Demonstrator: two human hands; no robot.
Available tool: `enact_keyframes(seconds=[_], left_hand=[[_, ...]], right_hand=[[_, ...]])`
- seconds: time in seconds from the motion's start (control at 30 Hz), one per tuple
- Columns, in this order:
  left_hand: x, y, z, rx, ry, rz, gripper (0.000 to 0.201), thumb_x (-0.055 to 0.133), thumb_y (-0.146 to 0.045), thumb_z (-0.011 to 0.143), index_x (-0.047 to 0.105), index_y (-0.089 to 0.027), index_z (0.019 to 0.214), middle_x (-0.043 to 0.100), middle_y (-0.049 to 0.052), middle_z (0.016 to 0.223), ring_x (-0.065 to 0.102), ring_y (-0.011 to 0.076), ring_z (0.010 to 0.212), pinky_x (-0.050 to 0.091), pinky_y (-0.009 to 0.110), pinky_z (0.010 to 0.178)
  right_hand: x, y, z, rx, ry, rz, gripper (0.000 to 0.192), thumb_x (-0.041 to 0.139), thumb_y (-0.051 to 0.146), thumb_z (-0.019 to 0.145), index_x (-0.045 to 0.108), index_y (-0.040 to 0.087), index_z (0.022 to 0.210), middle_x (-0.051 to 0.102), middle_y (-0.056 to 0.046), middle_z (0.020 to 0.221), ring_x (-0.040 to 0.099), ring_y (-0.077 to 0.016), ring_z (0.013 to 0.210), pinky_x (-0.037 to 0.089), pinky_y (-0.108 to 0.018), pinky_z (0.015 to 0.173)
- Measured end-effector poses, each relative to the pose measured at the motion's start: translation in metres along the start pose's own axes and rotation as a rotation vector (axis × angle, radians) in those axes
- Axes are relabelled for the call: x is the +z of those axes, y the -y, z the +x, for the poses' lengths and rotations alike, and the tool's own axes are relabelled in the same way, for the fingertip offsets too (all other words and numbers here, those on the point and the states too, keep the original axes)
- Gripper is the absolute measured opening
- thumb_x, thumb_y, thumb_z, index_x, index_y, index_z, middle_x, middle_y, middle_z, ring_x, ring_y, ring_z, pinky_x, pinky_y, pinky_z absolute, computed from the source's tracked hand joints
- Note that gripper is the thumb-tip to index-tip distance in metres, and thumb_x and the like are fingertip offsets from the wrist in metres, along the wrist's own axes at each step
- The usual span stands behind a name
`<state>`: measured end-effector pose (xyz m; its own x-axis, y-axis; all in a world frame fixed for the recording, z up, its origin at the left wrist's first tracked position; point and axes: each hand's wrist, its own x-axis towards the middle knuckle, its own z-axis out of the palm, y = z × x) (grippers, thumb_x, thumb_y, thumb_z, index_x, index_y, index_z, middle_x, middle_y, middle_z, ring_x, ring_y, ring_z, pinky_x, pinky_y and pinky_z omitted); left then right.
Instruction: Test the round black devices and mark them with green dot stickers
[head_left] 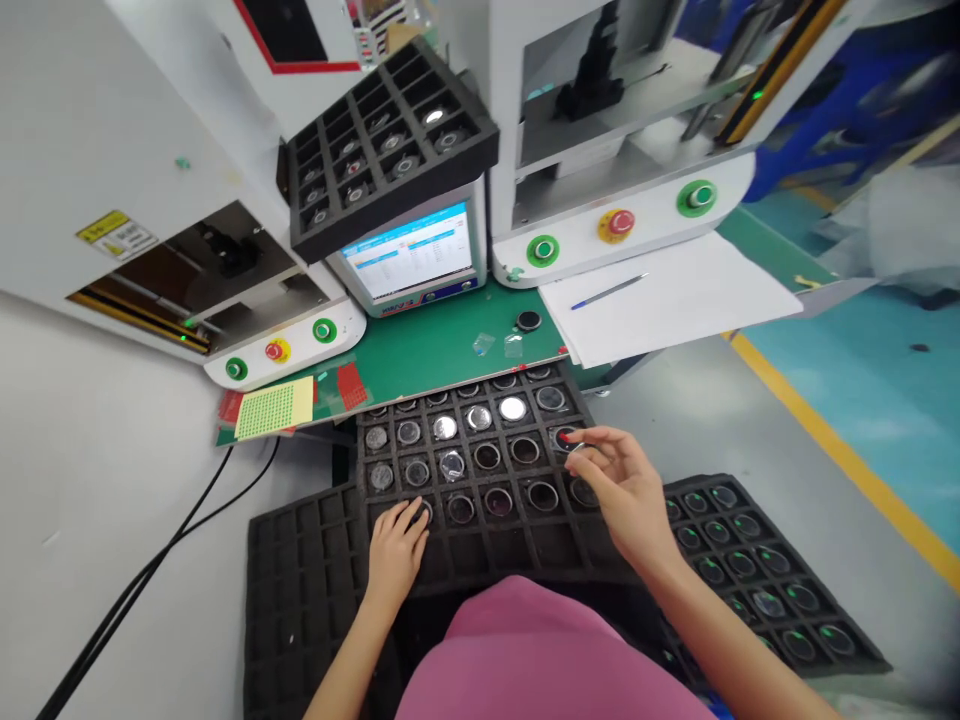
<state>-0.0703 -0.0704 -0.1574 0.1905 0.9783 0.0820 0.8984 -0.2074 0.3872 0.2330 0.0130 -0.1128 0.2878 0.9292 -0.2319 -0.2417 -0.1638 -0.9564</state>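
Right hand (628, 490): grip narrow, holding small bright-red tab (565, 437) at fingertips, above black compartmented tray (511, 550). Left hand (396, 545): fingers over dark round disc (426, 514) in same tray; cannot tell whether grip holds it.

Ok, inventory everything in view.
Table: one, green, centre.
Monitor: one, grey, back centre.
Machines: two, white, beside monitor.
Warning label: one, yellow, left machine.
Push buttons: four, green, machine fronts.
Stop buttons: two, red, machine fronts.
Foam trays: at least four, black, foreground and atop monitor.
Round parts: many, dark or silvery, trays and table.
Paper: one stack, white, table's right.
Pen: one, blue-tipped, on paper.
Dotted sheet: one, yellow, table's left.
Red scraps: several, red, table's left.
Plastic scraps: two, clear, table.
Cables: two, black, left.
Top: one, pink, bottom.
Left hand: one, bare, on round part.
Right hand: one, bare, above tray.
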Motion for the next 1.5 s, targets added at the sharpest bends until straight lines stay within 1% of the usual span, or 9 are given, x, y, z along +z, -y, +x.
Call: enact_keyframes(seconds=[0.1, 0.2, 0.33, 0.43, 0.63, 0.8, 1.03, 1.27, 1.5], left_hand=[[-0.013, -0.015, 0.037, 0.045, 0.012, 0.014, 0.018, 0.06, -0.02, 0.084, 0.076, -0.021, 0.092, 0.076, 0.011, 0.104, 0.069, 0.0303, 0.096, 0.056, 0.049, 0.085], [-0.01, -0.042, 0.11, 0.091, 0.025, -0.013, 0.024, 0.051, -0.018, 0.09, 0.074, -0.02, 0.097, 0.075, 0.008, 0.105, 0.069, 0.0223, 0.098, 0.055, 0.039, 0.09], [0.02, -0.099, 0.233, 0.112, 0.053, -0.051, 0.023, 0.051, -0.019, 0.093, 0.069, -0.019, 0.108, 0.071, 0.007, 0.114, 0.063, 0.018, 0.111, 0.049, 0.032, 0.1], [0.044, -0.137, 0.309, 0.071, 0.051, -0.072, 0.028, 0.06, -0.022, 0.091, 0.063, -0.015, 0.118, 0.062, 0.012, 0.129, 0.053, 0.0254, 0.125, 0.042, 0.046, 0.107], [0.049, -0.161, 0.374, -0.049, 0.115, -0.324, 0.033, 0.061, -0.032, 0.092, 0.06, -0.016, 0.12, 0.059, 0.01, 0.127, 0.059, 0.0253, 0.113, 0.05, 0.05, 0.096], [0.021, -0.164, 0.345, -0.184, 0.179, -0.733, 0.031, 0.055, -0.035, 0.094, 0.061, -0.013, 0.116, 0.065, 0.012, 0.117, 0.066, 0.0219, 0.101, 0.055, 0.043, 0.088], [-0.024, -0.17, 0.227, -0.316, 0.168, -1.189, 0.034, 0.068, -0.042, 0.08, 0.071, -0.011, 0.093, 0.075, 0.011, 0.094, 0.073, 0.0223, 0.084, 0.059, 0.03, 0.073], [-0.055, -0.156, 0.134, -0.306, -0.153, -1.233, 0.023, 0.077, -0.032, 0.077, 0.074, -0.02, 0.096, 0.077, 0.003, 0.091, 0.072, 0.0131, 0.084, 0.056, 0.018, 0.077], [-0.066, -0.141, 0.092, -0.149, -0.279, -1.101, 0.015, 0.066, -0.023, 0.087, 0.074, -0.022, 0.1, 0.078, 0.003, 0.094, 0.073, 0.015, 0.088, 0.057, 0.021, 0.082]], right_hand=[[-0.005, -0.002, 0.007, 0.011, -0.022, 0.019, 0.034, 0.077, 0.038, 0.066, 0.055, 0.021, 0.087, 0.067, -0.004, 0.087, 0.058, -0.0117, 0.061, 0.05, -0.027, 0.06], [-0.007, 0.002, 0.013, 0.006, -0.048, 0.05, 0.036, 0.076, 0.041, 0.067, 0.053, 0.021, 0.087, 0.066, -0.003, 0.087, 0.056, -0.01, 0.054, 0.048, -0.025, 0.052], [-0.012, 0.013, 0.017, -0.035, -0.06, 0.06, 0.037, 0.071, 0.046, 0.073, 0.05, 0.021, 0.092, 0.063, -0.001, 0.085, 0.047, -0.0055, 0.037, 0.038, -0.022, 0.038], [-0.02, 0.018, 0.019, -0.086, -0.059, -0.008, 0.037, 0.067, 0.05, 0.077, 0.049, 0.021, 0.091, 0.062, -0.001, 0.082, 0.048, -0.0061, 0.037, 0.039, -0.022, 0.038], [-0.044, 0.02, 0.021, -0.187, -0.161, -0.101, 0.035, 0.06, 0.052, 0.082, 0.049, 0.02, 0.092, 0.064, -0.004, 0.081, 0.05, -0.0083, 0.04, 0.046, -0.026, 0.042], [-0.047, 0.032, 0.017, -0.364, -0.171, -0.283, 0.015, 0.052, 0.036, 0.088, 0.052, 0.021, 0.091, 0.066, -0.002, 0.074, 0.052, -0.0101, 0.042, 0.049, -0.028, 0.049], [-0.003, 0.05, 0.009, -0.695, -0.147, -0.307, 0.011, 0.056, 0.015, 0.086, 0.057, 0.022, 0.094, 0.065, 0.0, 0.074, 0.062, -0.0123, 0.058, 0.054, -0.024, 0.057], [0.041, 0.062, -0.022, -0.688, -0.022, 0.043, 0.029, 0.064, 0.002, 0.08, 0.056, 0.025, 0.097, 0.062, -0.001, 0.088, 0.065, -0.0132, 0.08, 0.057, -0.024, 0.073], [0.058, 0.064, -0.047, -0.656, 0.101, 0.161, 0.037, 0.064, -0.004, 0.077, 0.057, 0.024, 0.099, 0.062, 0.0, 0.086, 0.066, -0.0139, 0.079, 0.059, -0.026, 0.071]])
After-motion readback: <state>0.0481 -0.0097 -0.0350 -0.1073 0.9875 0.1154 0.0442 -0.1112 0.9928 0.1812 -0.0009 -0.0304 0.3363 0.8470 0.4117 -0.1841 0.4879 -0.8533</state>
